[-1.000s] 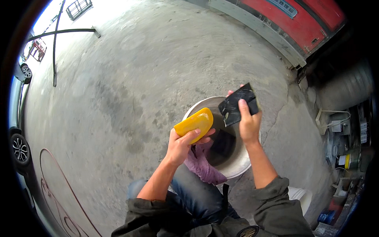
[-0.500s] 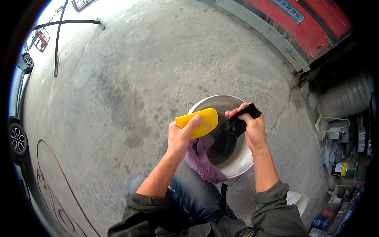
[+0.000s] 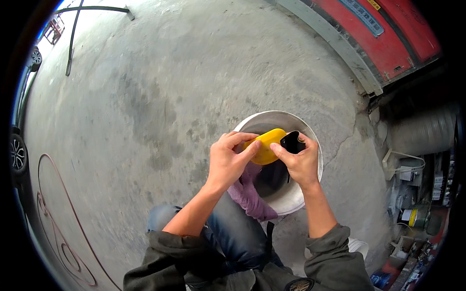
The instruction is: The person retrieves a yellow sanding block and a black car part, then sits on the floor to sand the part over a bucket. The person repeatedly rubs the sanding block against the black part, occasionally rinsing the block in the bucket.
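Bucket below likely catching drips, your left hand pinches a yellow pad, your right hand a curled black sheet.

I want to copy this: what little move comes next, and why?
Perhaps the right hand should press the black sheet against the yellow pad, since it holds the sheet bent by the pad's edge while the left hand holds the pad.
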Available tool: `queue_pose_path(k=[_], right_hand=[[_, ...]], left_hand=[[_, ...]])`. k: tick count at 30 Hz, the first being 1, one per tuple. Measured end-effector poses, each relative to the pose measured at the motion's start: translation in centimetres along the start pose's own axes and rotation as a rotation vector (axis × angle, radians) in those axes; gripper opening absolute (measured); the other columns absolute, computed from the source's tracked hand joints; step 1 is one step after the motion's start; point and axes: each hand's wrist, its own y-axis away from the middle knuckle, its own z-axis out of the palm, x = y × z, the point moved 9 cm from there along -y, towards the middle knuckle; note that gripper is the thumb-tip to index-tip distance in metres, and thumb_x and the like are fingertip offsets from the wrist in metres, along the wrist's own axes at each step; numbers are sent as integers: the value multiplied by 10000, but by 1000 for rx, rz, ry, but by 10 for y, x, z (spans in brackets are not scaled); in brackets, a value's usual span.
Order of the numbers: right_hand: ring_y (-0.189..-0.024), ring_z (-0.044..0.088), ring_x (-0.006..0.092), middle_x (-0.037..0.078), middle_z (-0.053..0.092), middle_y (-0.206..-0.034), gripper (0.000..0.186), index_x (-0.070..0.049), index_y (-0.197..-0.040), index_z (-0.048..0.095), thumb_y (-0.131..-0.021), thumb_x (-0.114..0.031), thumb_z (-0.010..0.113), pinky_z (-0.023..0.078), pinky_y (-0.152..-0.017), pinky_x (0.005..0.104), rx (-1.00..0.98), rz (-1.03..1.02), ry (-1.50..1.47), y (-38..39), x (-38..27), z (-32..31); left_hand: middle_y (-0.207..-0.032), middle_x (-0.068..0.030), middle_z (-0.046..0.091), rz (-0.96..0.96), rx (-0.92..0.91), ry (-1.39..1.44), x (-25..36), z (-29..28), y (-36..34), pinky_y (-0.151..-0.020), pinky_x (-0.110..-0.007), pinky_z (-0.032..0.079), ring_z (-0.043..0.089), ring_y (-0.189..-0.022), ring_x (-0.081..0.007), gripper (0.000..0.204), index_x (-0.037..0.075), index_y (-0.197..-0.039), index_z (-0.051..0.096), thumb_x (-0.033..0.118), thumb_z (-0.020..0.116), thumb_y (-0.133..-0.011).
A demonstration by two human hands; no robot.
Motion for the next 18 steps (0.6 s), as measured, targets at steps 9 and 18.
queue_pose_path(k=[9,18], right_hand=[[-560,560,36,-16,656,-693,98,-8,-816,692,-802,-78,759,430,-506,206,19,175,-29,12,5,1],[-506,512,14,-42,627,-652,83,-35,-803,703,-796,-87,768,367,-452,185,-39,156,-122,10,0,8]], left_hand=[[-922,-106,709,-210,-98,234,-14,7,2,-702,-226,543,670,-799,-110,248,-76,-1107,677,90,646,-925],[-866,-100,709,-186,-120,181,-6,5,2,-684,-226,557,689,-733,-122,202,-97,-1054,681,29,630,-905]])
